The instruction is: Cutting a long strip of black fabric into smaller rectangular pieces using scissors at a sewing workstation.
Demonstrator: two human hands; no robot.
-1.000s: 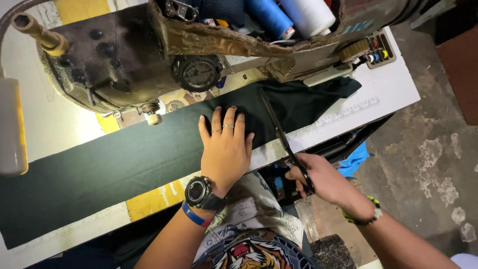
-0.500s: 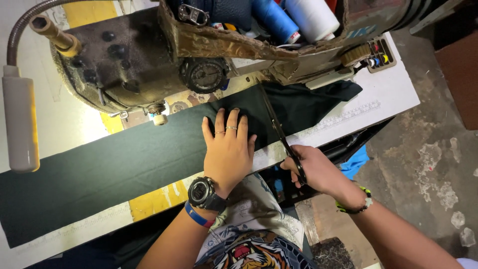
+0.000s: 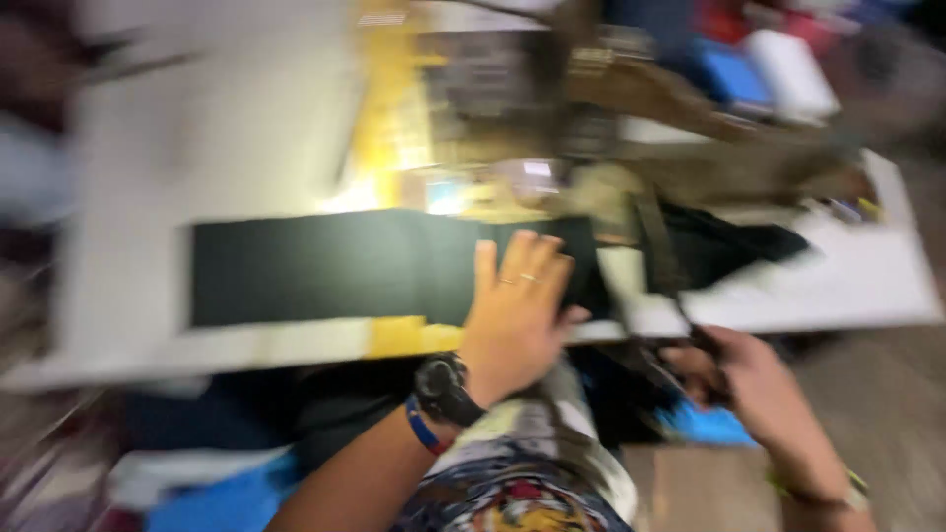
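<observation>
left hand (image 3: 514, 310) lies flat, fingers spread, on the dark fabric (image 3: 335, 266), right hand (image 3: 754, 379) just beside it gripping blurry scissors (image 3: 665, 266)

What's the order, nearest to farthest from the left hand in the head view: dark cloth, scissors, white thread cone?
1. Dark cloth: directly under the left hand, which lies flat on it.
2. Scissors: just right of that hand, blades across the cloth, held by the right hand; blurred.
3. White thread cone: far top right, behind the sewing machine.
</observation>
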